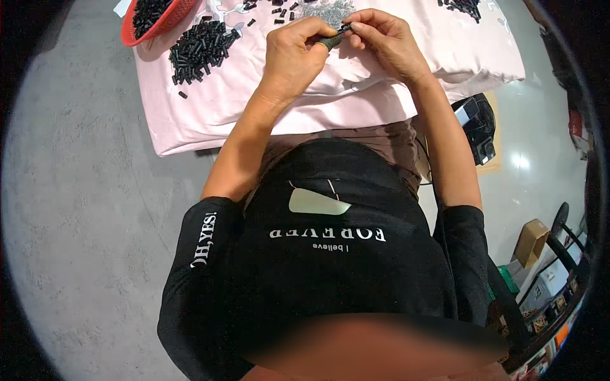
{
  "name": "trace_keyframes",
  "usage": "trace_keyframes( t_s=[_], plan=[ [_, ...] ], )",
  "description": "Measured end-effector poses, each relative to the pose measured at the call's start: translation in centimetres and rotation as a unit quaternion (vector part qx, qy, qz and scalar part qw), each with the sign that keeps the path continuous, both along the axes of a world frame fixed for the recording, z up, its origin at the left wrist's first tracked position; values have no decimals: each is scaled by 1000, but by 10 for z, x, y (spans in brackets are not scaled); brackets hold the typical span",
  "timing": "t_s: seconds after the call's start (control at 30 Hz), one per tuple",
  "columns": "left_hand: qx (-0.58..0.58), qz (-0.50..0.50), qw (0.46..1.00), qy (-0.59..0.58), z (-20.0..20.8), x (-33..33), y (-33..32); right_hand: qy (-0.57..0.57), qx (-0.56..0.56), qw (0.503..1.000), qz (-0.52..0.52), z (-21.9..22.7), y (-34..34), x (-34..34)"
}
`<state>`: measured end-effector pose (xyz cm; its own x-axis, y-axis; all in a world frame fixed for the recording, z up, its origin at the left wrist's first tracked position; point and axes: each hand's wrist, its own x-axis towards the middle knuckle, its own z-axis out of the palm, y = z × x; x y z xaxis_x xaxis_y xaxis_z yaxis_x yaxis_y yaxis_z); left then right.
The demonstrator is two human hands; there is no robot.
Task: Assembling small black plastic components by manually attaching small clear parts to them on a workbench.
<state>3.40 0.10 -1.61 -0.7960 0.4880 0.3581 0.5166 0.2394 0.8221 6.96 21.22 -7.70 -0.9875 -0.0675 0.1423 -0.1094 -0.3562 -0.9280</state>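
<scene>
My left hand (293, 56) is closed around a dark cylindrical handle (331, 42) with a thin yellow ring; the kind of tool cannot be made out. At its far end, the fingertips of my right hand (389, 46) pinch a small black piece (345, 28), which touches the handle's tip or sits on it. Just beyond both hands lies a heap of small shiny metal pieces (325, 10). To the left is a big pile of short black cylindrical parts (202, 52), with one stray part (183, 95) nearer to me.
A red plastic basket (166, 24) of black parts stands at the far left on the pink cloth (190, 124). More black parts (467, 7) lie at the far right. Below the cloth's right edge are a black bag-like thing (480, 130) and a cardboard box (531, 242).
</scene>
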Motion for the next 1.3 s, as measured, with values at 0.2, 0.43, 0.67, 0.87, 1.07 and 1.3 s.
trace_keyframes(
  t_s=[0.2, 0.43, 0.67, 0.87, 1.07, 1.3],
  plan=[
    [-51, -34, 995, 76, 23, -3, 4, -7, 29, 1000, -8, 6, -2, 5],
    [-62, -55, 991, 103, 21, -7, 8, -37, 17, 999, -19, 10, -3, 6],
    [-54, -54, 992, 104, 21, -7, 7, -58, 17, 998, 18, 12, -2, 3],
    [-85, -69, 992, 64, 20, -11, 12, -38, 22, 999, 22, 11, 0, 4],
    [-109, -62, 992, 15, 24, -10, 17, -62, -25, 998, 23, 9, -2, 2],
    [-108, -100, 985, 95, 30, -15, 18, -20, -59, 998, 26, 12, 1, 2]
  ],
)
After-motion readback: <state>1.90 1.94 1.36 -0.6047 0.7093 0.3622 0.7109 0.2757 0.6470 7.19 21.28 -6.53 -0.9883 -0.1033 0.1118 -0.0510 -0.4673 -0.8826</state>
